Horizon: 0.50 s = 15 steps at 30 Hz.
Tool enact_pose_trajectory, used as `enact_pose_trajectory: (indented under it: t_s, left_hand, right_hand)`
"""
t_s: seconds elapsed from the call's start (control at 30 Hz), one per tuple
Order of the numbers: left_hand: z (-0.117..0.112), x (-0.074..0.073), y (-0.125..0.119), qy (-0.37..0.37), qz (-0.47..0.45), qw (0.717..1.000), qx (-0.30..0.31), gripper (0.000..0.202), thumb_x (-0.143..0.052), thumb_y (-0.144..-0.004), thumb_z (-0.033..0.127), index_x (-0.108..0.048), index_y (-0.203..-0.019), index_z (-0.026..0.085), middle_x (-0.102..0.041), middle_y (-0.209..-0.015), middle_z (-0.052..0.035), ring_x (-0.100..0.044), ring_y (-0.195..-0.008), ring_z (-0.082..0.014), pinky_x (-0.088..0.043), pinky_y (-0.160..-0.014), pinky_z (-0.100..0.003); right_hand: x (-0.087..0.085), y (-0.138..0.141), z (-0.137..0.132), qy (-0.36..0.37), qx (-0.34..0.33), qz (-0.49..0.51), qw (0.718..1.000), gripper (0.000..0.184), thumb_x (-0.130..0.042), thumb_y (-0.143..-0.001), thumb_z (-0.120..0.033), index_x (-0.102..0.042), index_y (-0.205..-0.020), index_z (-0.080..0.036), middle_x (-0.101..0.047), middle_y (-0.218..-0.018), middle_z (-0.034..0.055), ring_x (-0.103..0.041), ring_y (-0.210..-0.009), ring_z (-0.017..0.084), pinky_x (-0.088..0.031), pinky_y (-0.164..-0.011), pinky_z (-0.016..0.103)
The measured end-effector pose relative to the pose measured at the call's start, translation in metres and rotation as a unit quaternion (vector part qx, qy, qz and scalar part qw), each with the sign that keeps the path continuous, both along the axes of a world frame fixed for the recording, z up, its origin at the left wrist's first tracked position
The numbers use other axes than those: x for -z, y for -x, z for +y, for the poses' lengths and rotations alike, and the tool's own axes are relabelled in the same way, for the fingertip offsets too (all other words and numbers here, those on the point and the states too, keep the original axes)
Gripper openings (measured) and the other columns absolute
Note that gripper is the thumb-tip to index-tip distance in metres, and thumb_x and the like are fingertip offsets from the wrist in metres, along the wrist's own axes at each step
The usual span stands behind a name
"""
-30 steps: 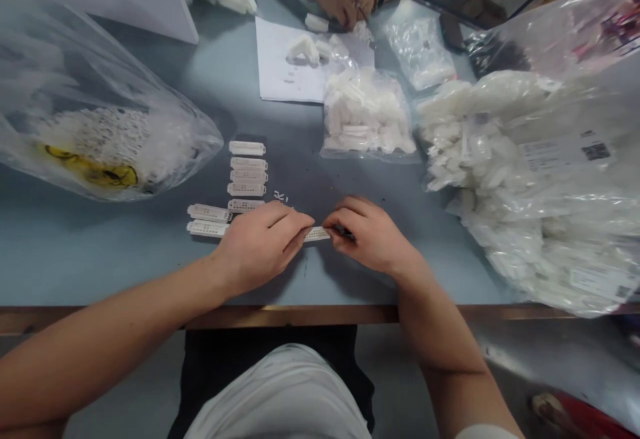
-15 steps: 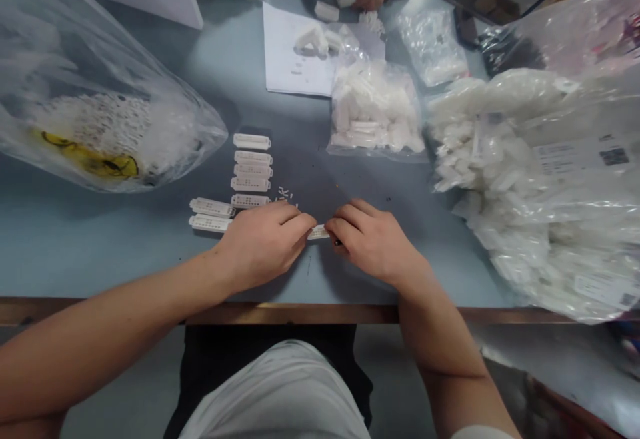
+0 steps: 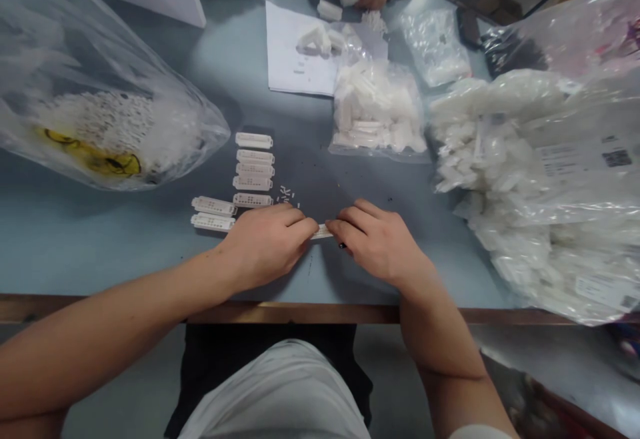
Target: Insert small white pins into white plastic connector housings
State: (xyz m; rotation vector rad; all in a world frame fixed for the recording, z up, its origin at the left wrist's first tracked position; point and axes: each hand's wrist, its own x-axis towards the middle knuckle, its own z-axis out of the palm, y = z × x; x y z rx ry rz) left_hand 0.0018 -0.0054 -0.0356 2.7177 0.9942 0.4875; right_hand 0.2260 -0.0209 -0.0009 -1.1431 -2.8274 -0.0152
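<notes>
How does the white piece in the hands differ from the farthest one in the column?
The held piece is between the left hand and right hand; the farthest piece lies untouched on the table. The held piece shows only a short stretch; the farthest piece shows its whole length. Both are whitish and narrow.

Strip [image 3: 322, 231], near centre: white. Flat pieces [image 3: 253, 182], left: white, rows of dark dots. Table [image 3: 125, 246]: grey-blue, brown near edge [image 3: 320, 313]. Left bag [image 3: 187, 129]: clear, yellow patch [image 3: 93, 157] marked in black. Right bag [image 3: 525, 252]: milky white; label [image 3: 570, 160] white, black-and-white checked code [image 3: 617, 158]. Far paper [image 3: 283, 59]: white, faint grey print. Shirt [image 3: 280, 392]: pale grey.
</notes>
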Motion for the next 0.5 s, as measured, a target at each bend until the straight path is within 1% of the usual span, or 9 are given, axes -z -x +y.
enact_pose_trajectory:
  t_s: [0.17,0.37,0.43,0.5]
  left_hand:
    - [-0.0002,-0.0003,-0.0003,0.005,-0.006,1.0,0.0,0.02,-0.047,-0.093,0.023,-0.067,-0.094,0.021,-0.064,-0.076,-0.0005,-0.058,-0.07,-0.0177,-0.036,-0.056,-0.029]
    - [0.0,0.0004,-0.001,0.027,0.01,1.0,0.0,0.021,-0.047,-0.094,0.024,-0.068,-0.096,0.021,-0.066,-0.077,-0.0013,-0.06,-0.072,-0.0181,-0.04,-0.058,-0.029]
    - [0.0007,0.0017,-0.0006,0.037,0.009,0.999,-0.01,0.022,-0.047,-0.095,0.026,-0.068,-0.098,0.022,-0.067,-0.078,-0.002,-0.061,-0.073,-0.0183,-0.042,-0.06,-0.029]
    - [0.0018,0.0015,-0.0003,0.061,-0.003,0.998,-0.03,0.023,-0.047,-0.096,0.028,-0.067,-0.103,0.022,-0.069,-0.084,-0.0028,-0.064,-0.078,-0.0188,-0.045,-0.065,-0.029]
  right_hand:
    - [-0.002,-0.0042,-0.0005,-0.009,-0.007,-0.007,1.0,0.021,-0.049,-0.095,-0.016,-0.069,-0.101,-0.018,-0.068,-0.088,0.0047,-0.05,-0.082,0.018,-0.031,-0.057,0.032]
    - [-0.0019,-0.0024,-0.0024,0.006,-0.038,-0.044,0.998,0.02,-0.05,-0.095,-0.016,-0.069,-0.091,-0.019,-0.07,-0.088,0.0032,-0.051,-0.079,0.018,-0.026,-0.053,0.033]
    - [-0.0017,-0.0035,-0.0018,0.011,-0.031,-0.03,0.999,0.019,-0.051,-0.093,-0.016,-0.07,-0.093,-0.019,-0.07,-0.089,0.003,-0.052,-0.08,0.017,-0.028,-0.053,0.033]
    - [-0.0018,-0.0052,-0.0007,0.01,-0.012,0.008,1.0,0.019,-0.053,-0.091,-0.015,-0.07,-0.097,-0.02,-0.071,-0.09,0.0033,-0.055,-0.08,0.017,-0.032,-0.055,0.031]
